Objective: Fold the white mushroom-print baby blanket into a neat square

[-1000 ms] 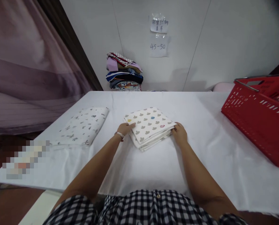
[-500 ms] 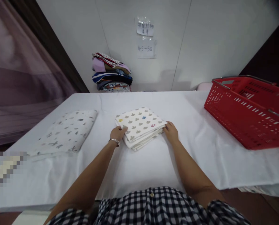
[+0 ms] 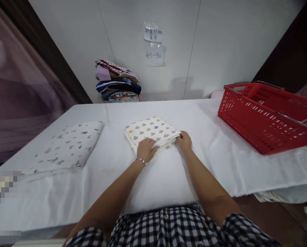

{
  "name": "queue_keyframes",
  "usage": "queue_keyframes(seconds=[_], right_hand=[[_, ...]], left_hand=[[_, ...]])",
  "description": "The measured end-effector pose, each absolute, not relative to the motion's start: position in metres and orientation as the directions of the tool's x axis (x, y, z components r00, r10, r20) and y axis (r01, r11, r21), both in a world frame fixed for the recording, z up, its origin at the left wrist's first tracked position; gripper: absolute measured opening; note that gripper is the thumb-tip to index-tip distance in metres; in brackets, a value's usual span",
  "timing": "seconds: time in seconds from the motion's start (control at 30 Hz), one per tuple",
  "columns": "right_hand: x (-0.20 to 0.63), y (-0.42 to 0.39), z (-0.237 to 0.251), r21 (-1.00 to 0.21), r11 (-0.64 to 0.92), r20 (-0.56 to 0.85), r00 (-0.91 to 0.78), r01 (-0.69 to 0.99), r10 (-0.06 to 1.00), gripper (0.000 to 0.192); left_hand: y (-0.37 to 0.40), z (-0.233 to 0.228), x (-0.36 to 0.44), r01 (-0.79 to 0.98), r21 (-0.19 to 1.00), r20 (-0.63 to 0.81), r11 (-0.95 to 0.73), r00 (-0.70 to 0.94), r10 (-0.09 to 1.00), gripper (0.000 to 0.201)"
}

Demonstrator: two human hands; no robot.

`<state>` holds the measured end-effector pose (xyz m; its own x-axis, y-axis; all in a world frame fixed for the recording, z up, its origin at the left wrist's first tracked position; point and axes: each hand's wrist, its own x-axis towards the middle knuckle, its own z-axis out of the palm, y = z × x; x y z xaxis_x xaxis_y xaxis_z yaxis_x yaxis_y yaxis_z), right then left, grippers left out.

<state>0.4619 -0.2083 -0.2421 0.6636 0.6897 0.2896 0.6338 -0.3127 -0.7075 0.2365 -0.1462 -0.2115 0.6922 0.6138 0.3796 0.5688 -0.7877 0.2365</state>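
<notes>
A white folded cloth (image 3: 149,127) with grey mushroom-like shapes and a few yellow, blue and red ones lies in several layers on the table. On its near corner rests my left hand (image 3: 146,150), fingers stretched over the top layer and thumb apart. My right hand (image 3: 185,141) pinches the cloth's right corner, where the layered edges show. The near corner is partly hidden under my left hand. Further left lies a second folded white cloth (image 3: 69,145), printed with small grey motifs, which neither hand touches.
A red plastic basket (image 3: 256,120) with metal handles stands on the right of the white-covered table (image 3: 220,171). Behind the far edge rises a stack of folded fabrics (image 3: 118,84) against the wall. Paper signs (image 3: 155,55) hang there. A purple curtain (image 3: 19,79) is at left.
My left hand has moved from the cloth's left edge, where it gripped the side, rightward onto the near corner. My right hand stays at the right corner. The view has shifted slightly.
</notes>
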Motion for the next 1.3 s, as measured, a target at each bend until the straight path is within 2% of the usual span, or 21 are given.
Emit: queue_keyframes(seconds=[0.27, 0.5, 0.63, 0.7, 0.77, 0.83, 1.03, 1.2, 1.3], right_hand=[[0.463, -0.214, -0.238, -0.627, -0.276, 0.324, 0.566, 0.729, 0.758, 0.020], [0.454, -0.222, -0.237, -0.541, -0.205, 0.476, 0.498, 0.816, 0.725, 0.027], [0.447, -0.229, -0.234, -0.590, -0.094, 0.555, 0.487, 0.802, 0.674, 0.023], [0.441, -0.232, -0.234, -0.745, -0.041, 0.460, 0.557, 0.666, 0.691, 0.019], [0.435, -0.234, -0.237, -0.893, -0.041, 0.278, 0.623, 0.448, 0.731, 0.015], [0.429, -0.233, -0.240, -0.959, -0.072, 0.131, 0.650, 0.276, 0.748, 0.014], [0.420, -0.224, -0.237, -0.994, -0.111, -0.085, 0.655, -0.001, 0.751, 0.015], [0.418, -0.218, -0.225, -0.977, -0.089, -0.196, 0.648, -0.194, 0.736, 0.014], [0.416, -0.216, -0.218, -0.949, -0.108, -0.271, 0.588, -0.297, 0.762, 0.008]], left_hand=[[-0.138, -0.222, 0.233, 0.585, 0.274, 0.391, -0.763, 0.657, 0.644, 0.029], [-0.138, -0.214, 0.237, 0.619, 0.329, 0.322, -0.713, 0.636, 0.701, 0.030], [-0.136, -0.209, 0.239, 0.657, 0.345, 0.257, -0.670, 0.620, 0.741, 0.029], [-0.136, -0.207, 0.240, 0.673, 0.351, 0.230, -0.651, 0.612, 0.757, 0.028], [-0.136, -0.205, 0.241, 0.686, 0.360, 0.206, -0.632, 0.603, 0.771, 0.028], [-0.135, -0.204, 0.242, 0.694, 0.374, 0.188, -0.615, 0.593, 0.783, 0.028], [-0.132, -0.206, 0.243, 0.686, 0.428, 0.191, -0.588, 0.568, 0.801, 0.032], [-0.130, -0.205, 0.243, 0.682, 0.450, 0.177, -0.576, 0.564, 0.806, 0.033], [-0.131, -0.203, 0.243, 0.678, 0.454, 0.180, -0.578, 0.566, 0.804, 0.032]])
